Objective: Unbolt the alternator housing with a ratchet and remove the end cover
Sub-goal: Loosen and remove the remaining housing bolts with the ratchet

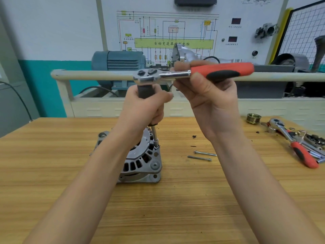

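Note:
A grey alternator (140,161) stands on the wooden table (70,173), its slotted end cover facing up. A long extension with a socket (155,140) stands on a bolt at the housing's right rim. My left hand (144,108) grips the dark handle of that extension just under the ratchet head. The chrome ratchet (175,73) with its red and black grip lies level on top, pointing right. My right hand (205,95) pinches the ratchet's shank and grip from below. Two long bolts (202,155) lie loose on the table to the right of the alternator.
A brass pulley (253,118) sits at the back right of the table. Beside it lie a second red-handled ratchet (295,147) and several small parts. Behind the table runs a cream rail (91,74), with a blue motor (119,63) and a wiring board beyond.

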Action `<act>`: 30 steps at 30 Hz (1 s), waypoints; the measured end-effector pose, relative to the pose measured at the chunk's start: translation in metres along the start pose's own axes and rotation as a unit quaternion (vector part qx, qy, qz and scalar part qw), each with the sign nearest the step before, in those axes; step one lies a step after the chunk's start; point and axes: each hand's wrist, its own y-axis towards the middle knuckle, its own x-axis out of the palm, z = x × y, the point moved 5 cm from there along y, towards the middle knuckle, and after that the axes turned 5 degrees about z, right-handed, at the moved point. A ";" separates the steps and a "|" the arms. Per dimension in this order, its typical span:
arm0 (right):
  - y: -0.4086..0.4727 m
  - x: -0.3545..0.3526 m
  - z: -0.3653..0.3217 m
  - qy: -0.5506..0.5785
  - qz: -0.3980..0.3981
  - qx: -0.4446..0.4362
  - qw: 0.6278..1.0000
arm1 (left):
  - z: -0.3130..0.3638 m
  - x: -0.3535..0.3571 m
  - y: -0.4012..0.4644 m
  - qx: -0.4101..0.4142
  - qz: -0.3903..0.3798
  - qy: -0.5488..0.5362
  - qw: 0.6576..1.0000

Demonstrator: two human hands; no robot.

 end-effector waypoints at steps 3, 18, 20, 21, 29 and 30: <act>0.002 -0.006 0.007 0.066 0.053 0.068 0.994 | 0.002 0.010 -0.004 0.020 -0.122 0.016 0.992; 0.001 -0.002 0.000 -0.011 -0.013 -0.017 1.000 | -0.002 0.000 0.001 -0.018 0.030 -0.003 0.999; 0.001 -0.005 0.002 -0.004 0.005 -0.006 1.000 | -0.001 0.000 0.001 -0.007 0.008 0.022 1.000; 0.002 -0.007 0.003 0.011 0.027 0.016 0.999 | 0.000 0.002 0.000 0.003 -0.015 0.039 0.999; 0.002 -0.008 0.012 0.106 0.041 0.130 0.985 | 0.007 0.022 -0.011 0.039 -0.157 -0.009 0.987; 0.002 -0.008 0.009 0.107 0.039 0.120 0.986 | 0.007 0.021 -0.009 0.034 -0.137 -0.009 0.990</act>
